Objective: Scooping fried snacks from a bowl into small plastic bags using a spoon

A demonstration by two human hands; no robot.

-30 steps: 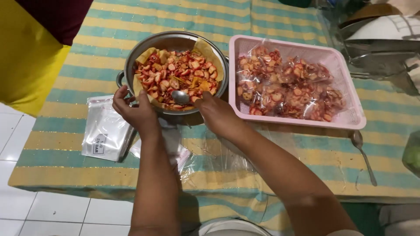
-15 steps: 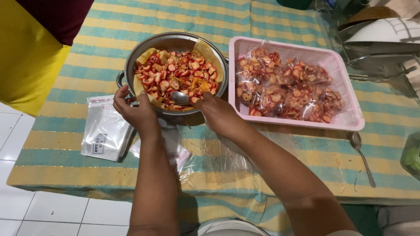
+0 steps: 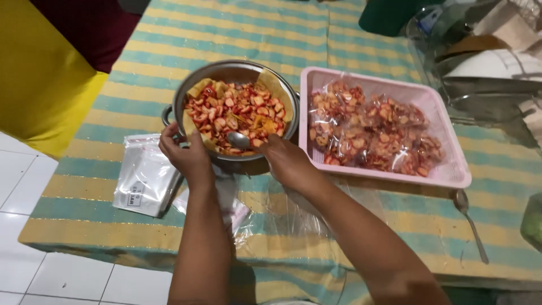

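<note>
A metal pot lined with brown paper holds several red and pale snack chips. My right hand grips a metal spoon whose bowl rests in the chips at the pot's near side. My left hand is at the pot's near left rim, fingers curled; a thin clear bag hangs below it, hard to make out. To the right, a pink tray is filled with clear bags of the same chips.
A stack of clear zip bags lies left of my left arm on the striped green and yellow tablecloth. Another spoon lies near the table's right front edge. Metal and glass kitchenware crowds the far right. A yellow and maroon cloth sits at left.
The view has shifted slightly. My hands stay at the pot's near rim, with the spoon still in the chips.
</note>
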